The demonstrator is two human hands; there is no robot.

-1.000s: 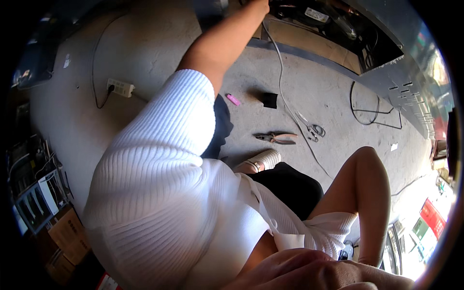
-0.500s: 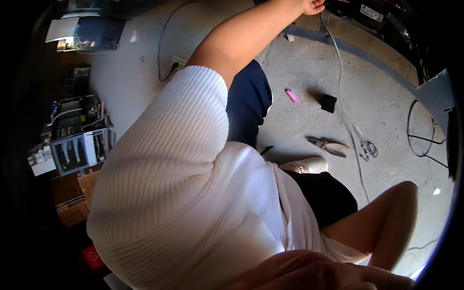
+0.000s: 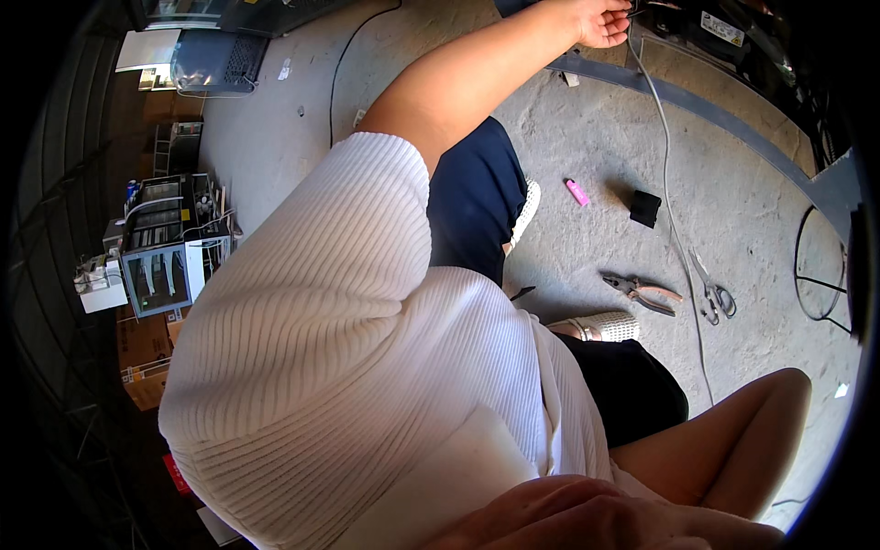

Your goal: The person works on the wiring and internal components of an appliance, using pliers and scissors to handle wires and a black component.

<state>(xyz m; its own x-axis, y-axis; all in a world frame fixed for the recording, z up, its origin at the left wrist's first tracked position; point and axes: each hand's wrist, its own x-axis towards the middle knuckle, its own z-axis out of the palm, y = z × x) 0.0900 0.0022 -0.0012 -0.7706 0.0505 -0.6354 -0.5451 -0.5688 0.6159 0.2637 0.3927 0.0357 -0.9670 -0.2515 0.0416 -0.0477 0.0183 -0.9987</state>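
My left arm reaches up to the top edge, where my left hand has its fingers curled together by a dark machine. Something thin and dark shows at the fingertips, too small to name. Just below them a grey cable runs down across the concrete floor. Of my right arm, only the bent elbow part is visible at the lower right; the hand itself is out of sight. Pliers with orange-brown handles lie on the floor beside the cable, and a pair of scissors lies across from them.
A pink lighter-like stick and a black square piece rest on the floor. A grey metal beam curves below the machine. Black wire loops at the right. Equipment racks and cardboard boxes stand far left.
The whole view has shifted, so the floor items sit slightly lower and farther right. More of my left hand shows, still curled at the machine.
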